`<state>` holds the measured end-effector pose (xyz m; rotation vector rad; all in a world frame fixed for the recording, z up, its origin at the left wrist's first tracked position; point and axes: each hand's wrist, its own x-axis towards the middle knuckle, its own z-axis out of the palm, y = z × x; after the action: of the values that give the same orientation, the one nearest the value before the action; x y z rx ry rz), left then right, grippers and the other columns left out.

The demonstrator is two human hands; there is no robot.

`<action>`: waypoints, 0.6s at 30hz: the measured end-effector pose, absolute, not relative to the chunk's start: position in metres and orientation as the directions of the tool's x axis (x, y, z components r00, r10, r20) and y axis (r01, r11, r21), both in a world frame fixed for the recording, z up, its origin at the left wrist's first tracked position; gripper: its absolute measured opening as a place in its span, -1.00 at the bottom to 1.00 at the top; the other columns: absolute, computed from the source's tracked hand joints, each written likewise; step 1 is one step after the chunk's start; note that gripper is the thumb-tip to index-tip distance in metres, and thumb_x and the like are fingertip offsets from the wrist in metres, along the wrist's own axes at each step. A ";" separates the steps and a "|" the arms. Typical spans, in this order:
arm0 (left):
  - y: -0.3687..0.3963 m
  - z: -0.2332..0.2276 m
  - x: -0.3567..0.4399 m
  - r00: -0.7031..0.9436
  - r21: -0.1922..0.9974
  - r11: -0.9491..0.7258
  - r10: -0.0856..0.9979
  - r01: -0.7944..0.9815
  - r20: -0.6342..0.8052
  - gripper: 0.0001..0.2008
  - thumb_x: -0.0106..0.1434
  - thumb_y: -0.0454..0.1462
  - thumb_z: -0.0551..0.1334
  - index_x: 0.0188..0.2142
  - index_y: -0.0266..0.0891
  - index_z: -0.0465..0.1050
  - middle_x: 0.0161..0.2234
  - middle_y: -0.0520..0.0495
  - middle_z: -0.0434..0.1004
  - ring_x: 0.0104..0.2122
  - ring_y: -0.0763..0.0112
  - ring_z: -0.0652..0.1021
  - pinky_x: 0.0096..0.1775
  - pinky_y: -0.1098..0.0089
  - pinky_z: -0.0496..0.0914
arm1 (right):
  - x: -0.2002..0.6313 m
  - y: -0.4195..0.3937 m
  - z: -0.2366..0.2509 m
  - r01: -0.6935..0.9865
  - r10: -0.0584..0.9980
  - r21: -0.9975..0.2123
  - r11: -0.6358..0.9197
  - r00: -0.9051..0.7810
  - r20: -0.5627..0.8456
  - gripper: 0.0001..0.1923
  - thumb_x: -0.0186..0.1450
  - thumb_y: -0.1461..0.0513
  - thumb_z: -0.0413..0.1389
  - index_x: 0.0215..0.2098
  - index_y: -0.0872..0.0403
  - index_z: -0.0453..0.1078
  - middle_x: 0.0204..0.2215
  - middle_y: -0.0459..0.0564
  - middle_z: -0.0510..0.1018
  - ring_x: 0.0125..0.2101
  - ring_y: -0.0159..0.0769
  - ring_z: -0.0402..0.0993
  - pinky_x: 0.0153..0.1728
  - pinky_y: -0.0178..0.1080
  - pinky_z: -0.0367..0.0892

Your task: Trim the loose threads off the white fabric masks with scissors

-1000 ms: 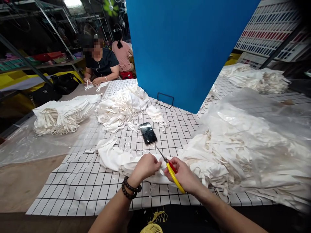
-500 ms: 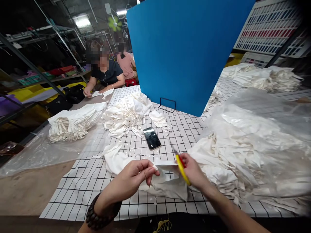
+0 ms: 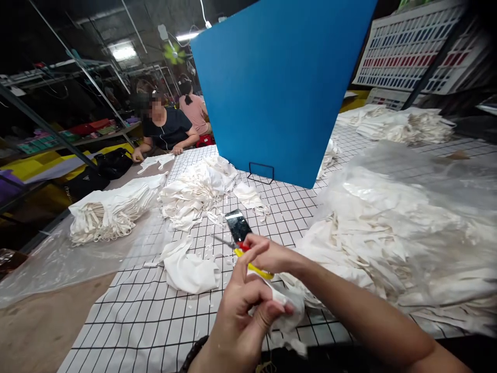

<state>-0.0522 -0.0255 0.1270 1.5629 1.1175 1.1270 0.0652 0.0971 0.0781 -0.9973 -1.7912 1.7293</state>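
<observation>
While scissors (image 3: 243,254) in right hand (image 3: 267,255): cloth (image 3: 289,308)

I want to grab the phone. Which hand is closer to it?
Right. The right hand, holding the scissors, is just below the phone; the left hand, pinching white cloth, is nearer the table's front edge.

Bright overhead tube lights (image 3: 123,52), dim background, wide-angle edge warping, slight blur on the near hand (image 3: 243,316).

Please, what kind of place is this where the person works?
Probably a sewing or garment workshop: piles of white fabric pieces cover a long gridded table, the right hand holds scissors, and another person handles cloth nearby.
</observation>
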 end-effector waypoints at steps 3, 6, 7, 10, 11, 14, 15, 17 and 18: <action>-0.019 0.108 -0.056 0.092 0.995 -0.001 0.996 -0.104 0.011 -0.77 0.32 -0.16 0.20 -0.34 -0.23 0.56 -0.12 -0.23 0.53 -0.59 0.49 0.45 -0.47 0.36 0.41 | 0.070 0.098 0.054 0.176 0.700 -0.976 -0.131 -0.681 -0.217 -0.69 -0.06 0.31 0.30 -0.42 0.08 0.27 -0.52 -0.17 0.42 -0.48 -0.36 0.35 -0.50 -0.35 0.22; -0.015 0.093 -0.060 0.061 0.972 0.074 0.996 -0.223 -0.062 -0.77 0.34 -0.17 0.18 -0.27 -0.28 0.53 -0.40 -0.10 0.53 -0.51 0.44 0.49 -0.38 0.39 0.41 | 0.101 0.102 0.052 0.144 0.744 -0.973 -0.182 -0.626 -0.232 -0.61 0.01 0.17 0.32 -0.36 0.05 0.20 -0.47 -0.19 0.40 -0.47 -0.39 0.35 -0.42 -0.31 0.28; -0.014 0.090 -0.060 0.045 0.973 0.083 0.996 -0.214 -0.075 -0.77 0.35 -0.18 0.18 -0.25 -0.29 0.53 -0.45 -0.07 0.50 -0.45 0.42 0.50 -0.32 0.39 0.41 | 0.113 0.102 0.056 0.121 0.779 -0.977 -0.178 -0.589 -0.215 -0.60 0.05 0.13 0.32 -0.34 0.04 0.18 -0.47 -0.21 0.36 -0.47 -0.42 0.33 -0.39 -0.31 0.27; -0.012 0.081 -0.060 0.006 0.985 0.084 0.996 -0.148 -0.084 -0.77 0.37 -0.19 0.15 -0.22 -0.30 0.51 -0.43 -0.06 0.48 -0.37 0.39 0.51 -0.25 0.38 0.39 | 0.148 0.091 0.076 0.124 0.828 -0.987 -0.102 -0.539 -0.153 -0.53 0.04 0.07 0.36 -0.32 0.01 0.16 -0.51 -0.25 0.25 -0.52 -0.45 0.21 -0.46 -0.34 0.19; -0.011 0.079 -0.060 -0.006 0.991 0.070 0.997 -0.115 -0.071 -0.77 0.38 -0.19 0.15 -0.23 -0.29 0.50 -0.42 -0.06 0.47 -0.36 0.38 0.51 -0.23 0.37 0.39 | 0.156 0.083 0.083 0.180 0.816 -0.982 -0.054 -0.559 -0.147 -0.52 0.04 0.06 0.36 -0.31 0.01 0.17 -0.51 -0.25 0.24 -0.53 -0.44 0.18 -0.49 -0.34 0.16; -0.008 0.074 -0.059 -0.026 1.000 -0.001 1.000 0.009 0.001 -0.79 0.38 -0.20 0.13 -0.27 -0.26 0.49 -0.41 -0.04 0.44 -0.35 0.38 0.50 -0.21 0.36 0.38 | 0.166 0.060 0.096 0.423 0.803 -0.899 0.114 -0.572 -0.167 -0.51 0.00 0.02 0.37 -0.31 0.00 0.21 -0.50 -0.20 0.29 -0.51 -0.39 0.17 -0.51 -0.32 0.14; -0.006 0.073 -0.058 -0.021 0.999 -0.025 0.999 0.047 0.026 -0.79 0.39 -0.21 0.13 -0.29 -0.25 0.48 -0.41 -0.04 0.44 -0.35 0.38 0.50 -0.21 0.36 0.38 | 0.166 0.054 0.097 0.495 0.815 -0.854 0.158 -0.554 -0.170 -0.49 -0.03 0.00 0.38 -0.31 -0.01 0.22 -0.49 -0.18 0.32 -0.51 -0.37 0.18 -0.51 -0.31 0.15; -0.004 0.070 -0.058 0.008 0.992 -0.068 0.998 0.105 0.068 -0.78 0.39 -0.22 0.11 -0.32 -0.23 0.47 -0.41 -0.04 0.42 -0.37 0.39 0.49 -0.24 0.37 0.37 | 0.162 0.046 0.097 0.595 0.841 -0.775 0.212 -0.516 -0.166 -0.44 -0.08 -0.06 0.39 -0.30 -0.02 0.24 -0.47 -0.16 0.38 -0.50 -0.33 0.24 -0.49 -0.29 0.17; -0.004 0.070 -0.058 0.029 0.989 -0.084 0.996 0.125 0.081 -0.78 0.39 -0.23 0.10 -0.33 -0.23 0.46 -0.41 -0.04 0.41 -0.38 0.40 0.48 -0.26 0.38 0.36 | 0.159 0.043 0.096 0.618 0.848 -0.753 0.225 -0.505 -0.162 -0.42 -0.09 -0.09 0.38 -0.29 -0.02 0.25 -0.46 -0.14 0.41 -0.49 -0.31 0.27 -0.48 -0.28 0.19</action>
<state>-0.0578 -0.0039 0.0696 1.3748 1.2439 1.1899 0.1594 0.0435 0.0961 -1.3744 -2.2186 1.1557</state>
